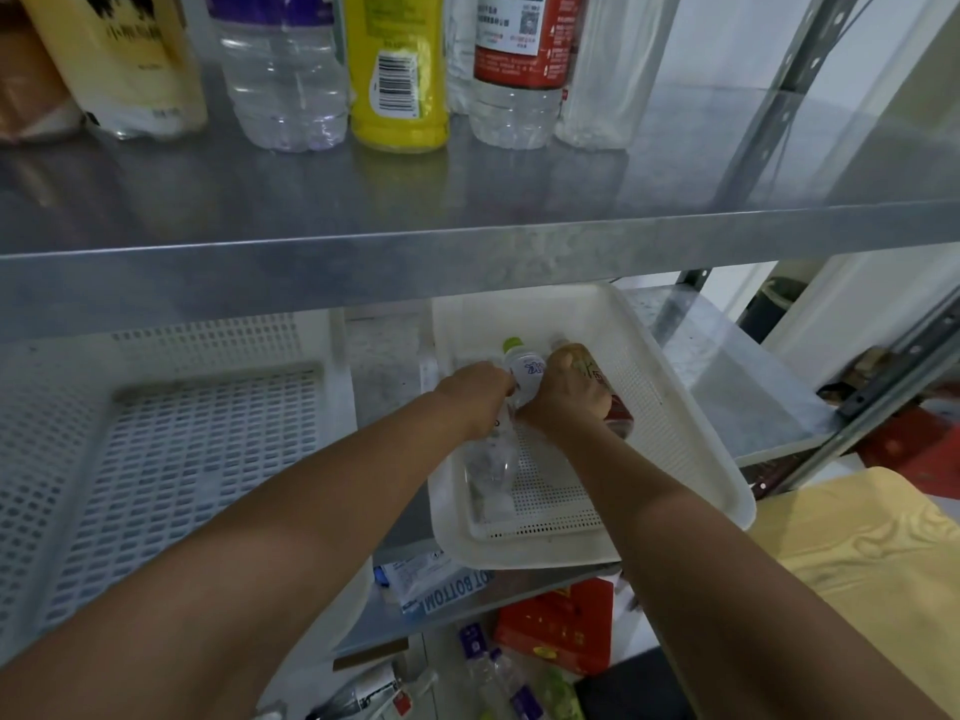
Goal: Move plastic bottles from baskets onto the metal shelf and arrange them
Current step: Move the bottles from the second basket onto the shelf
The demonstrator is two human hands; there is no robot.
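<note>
- Two bare forearms, nearest the camera, reach forward and down under the upper shelf (467,210).
- On that shelf a row of bottles (397,70) stands along the back edge.
- On the lower deck a grey basket (182,459) sits at the left, and a white basket (571,556) sits at the right, its near side close to the deck's front edge.
- The clear bottle (493,459) and the brown bottle (621,415) lie side by side at the white basket's back wall, caps pointing away.
- Risk: lifting both together, a bottle could strike the upper shelf's front edge on the way up. The thin clear one may also buckle and slip.
- Risk: a hard pull could drag the white basket off the front edge.
- The left hand (475,389), knuckles up, has its fingers wrapped round the clear bottle below the cap.
- The right hand (569,394), just beside it, has its fingers clamped over the brown bottle.
</note>
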